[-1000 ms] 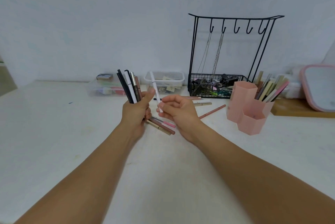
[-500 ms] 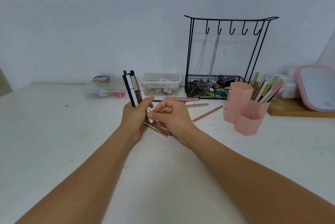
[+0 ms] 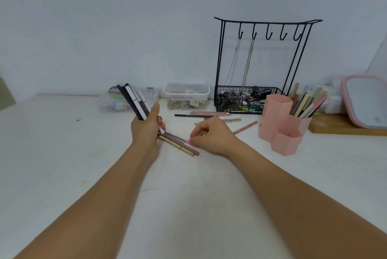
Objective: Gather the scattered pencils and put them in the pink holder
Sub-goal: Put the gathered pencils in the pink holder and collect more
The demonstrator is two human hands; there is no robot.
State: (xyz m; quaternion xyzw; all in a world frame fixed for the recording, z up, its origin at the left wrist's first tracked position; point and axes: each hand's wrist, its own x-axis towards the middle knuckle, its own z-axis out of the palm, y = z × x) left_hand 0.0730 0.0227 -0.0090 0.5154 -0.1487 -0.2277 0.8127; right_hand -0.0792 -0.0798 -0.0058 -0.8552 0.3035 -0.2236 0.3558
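My left hand point(image 3: 146, 131) is shut on a bundle of pencils point(image 3: 134, 101), black, white and brown, held upright and tilted left. Three loose pencils point(image 3: 180, 144) lie on the white table just below it. My right hand point(image 3: 211, 135) rests beside them, its fingertips pinching the pink tip of one. More pencils point(image 3: 205, 114) lie behind my right hand, and a reddish one point(image 3: 246, 127) lies toward the pink holder point(image 3: 280, 133). The holder's rear compartment has several pencils standing in it.
A black wire rack point(image 3: 259, 99) with hooks, chains and a basket of clips stands at the back. Two clear plastic boxes point(image 3: 186, 96) sit left of it. A pink-rimmed mirror point(image 3: 366, 101) leans on a wooden board point(image 3: 343, 129) at the far right.
The white pencil went from my right hand into the left hand's bundle. My right hand then dropped to the table and took the pink tip of a loose pencil.
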